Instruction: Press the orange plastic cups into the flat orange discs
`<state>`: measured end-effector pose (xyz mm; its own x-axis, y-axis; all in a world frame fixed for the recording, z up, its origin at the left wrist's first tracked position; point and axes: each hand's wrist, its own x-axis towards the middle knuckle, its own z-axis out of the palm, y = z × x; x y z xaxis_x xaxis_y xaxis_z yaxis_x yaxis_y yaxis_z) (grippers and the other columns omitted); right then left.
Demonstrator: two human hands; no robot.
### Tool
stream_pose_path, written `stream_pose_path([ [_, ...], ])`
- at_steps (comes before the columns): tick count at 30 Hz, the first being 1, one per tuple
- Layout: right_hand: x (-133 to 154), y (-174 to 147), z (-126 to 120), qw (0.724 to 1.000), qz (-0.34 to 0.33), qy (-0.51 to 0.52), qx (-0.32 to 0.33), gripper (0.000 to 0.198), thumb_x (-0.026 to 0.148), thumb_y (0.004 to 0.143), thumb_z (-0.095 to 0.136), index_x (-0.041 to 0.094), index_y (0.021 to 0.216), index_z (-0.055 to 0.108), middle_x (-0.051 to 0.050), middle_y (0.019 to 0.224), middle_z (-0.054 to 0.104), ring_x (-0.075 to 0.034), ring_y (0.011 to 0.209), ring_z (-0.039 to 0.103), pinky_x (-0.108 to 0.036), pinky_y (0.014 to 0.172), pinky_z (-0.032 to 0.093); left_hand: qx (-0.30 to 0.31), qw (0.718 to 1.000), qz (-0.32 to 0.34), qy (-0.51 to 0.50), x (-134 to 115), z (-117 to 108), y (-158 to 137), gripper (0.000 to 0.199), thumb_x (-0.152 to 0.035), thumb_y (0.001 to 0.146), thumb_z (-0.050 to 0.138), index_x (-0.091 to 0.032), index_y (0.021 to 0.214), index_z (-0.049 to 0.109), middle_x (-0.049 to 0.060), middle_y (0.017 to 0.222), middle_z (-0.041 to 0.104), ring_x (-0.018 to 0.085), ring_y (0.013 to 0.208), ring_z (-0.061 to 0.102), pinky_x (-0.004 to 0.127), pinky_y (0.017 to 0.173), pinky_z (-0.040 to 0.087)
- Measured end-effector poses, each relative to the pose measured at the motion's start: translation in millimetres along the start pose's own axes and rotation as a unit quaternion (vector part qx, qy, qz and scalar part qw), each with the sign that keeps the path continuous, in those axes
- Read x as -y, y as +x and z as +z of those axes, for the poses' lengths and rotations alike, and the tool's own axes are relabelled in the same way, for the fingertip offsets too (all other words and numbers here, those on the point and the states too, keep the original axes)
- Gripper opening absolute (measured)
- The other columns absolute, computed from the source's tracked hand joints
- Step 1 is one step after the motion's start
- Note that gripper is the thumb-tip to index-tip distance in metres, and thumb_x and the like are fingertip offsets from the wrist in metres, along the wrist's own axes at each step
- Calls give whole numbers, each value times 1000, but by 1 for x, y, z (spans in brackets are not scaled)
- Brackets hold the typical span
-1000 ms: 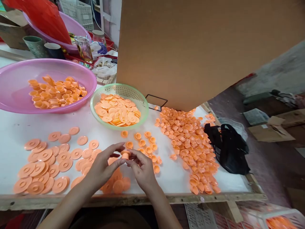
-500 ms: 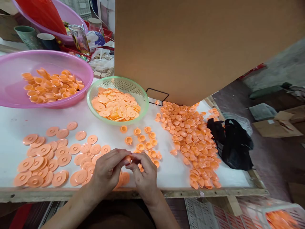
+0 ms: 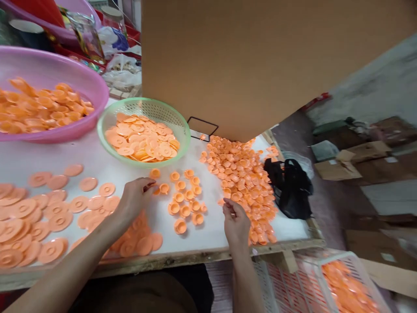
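Note:
My left hand (image 3: 135, 198) is over the table left of the small cups, its fingers curled together at a small orange plastic cup (image 3: 157, 190). Beside it several similar cups (image 3: 179, 197) stand in a loose group, mouths up. Farther right, the bent fingers of my right hand (image 3: 236, 221) close at the left edge of a large pile of orange cups (image 3: 247, 182); a small orange cup (image 3: 221, 202) shows at their tips. Flat orange discs with a raised ring, like toy saucers (image 3: 58, 216), lie spread and overlapping at the left, some under my left forearm.
A green strainer basket (image 3: 107, 152) holds orange discs; a pink basin (image 3: 94, 91) holds orange cups. The large cardboard box (image 3: 260, 65) walls off the back. A black bag (image 3: 291, 191) lies at the right table edge. Below stands a crate (image 3: 352, 261) with orange parts.
My hands have parted from around a small orange piece: the left moved up and left to the loose cups, the right moved right to the pile. The view has shifted rightward.

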<state>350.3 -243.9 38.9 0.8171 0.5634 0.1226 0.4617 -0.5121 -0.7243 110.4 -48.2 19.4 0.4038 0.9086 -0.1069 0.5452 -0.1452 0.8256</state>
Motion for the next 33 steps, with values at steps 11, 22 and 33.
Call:
stream_pose_path([
  [11,-36,17,15,990,-43,-135,18,38,41,79,51,15,101,70,-12,97,62,-19,67,58,-37,75,49,103,965,157,185,30,-44,-34,20,-22,77,57,-25,89,74,6,91,70,23,86,58,34,74,44],
  [22,-36,11,-3,989,106,-41,90,51,65,70,57,16,78,70,-7,61,68,-23,57,63,-33,59,49,123,961,105,224,19,-39,-46,19,-13,70,64,-23,85,66,5,98,66,26,96,56,36,74,36],
  [33,70,-5,25,972,99,109,182,28,45,69,67,18,67,61,0,55,61,-16,49,59,-25,47,48,60,951,247,179,26,-27,-30,20,-17,89,56,-22,75,69,4,95,68,20,95,55,36,78,31],
])
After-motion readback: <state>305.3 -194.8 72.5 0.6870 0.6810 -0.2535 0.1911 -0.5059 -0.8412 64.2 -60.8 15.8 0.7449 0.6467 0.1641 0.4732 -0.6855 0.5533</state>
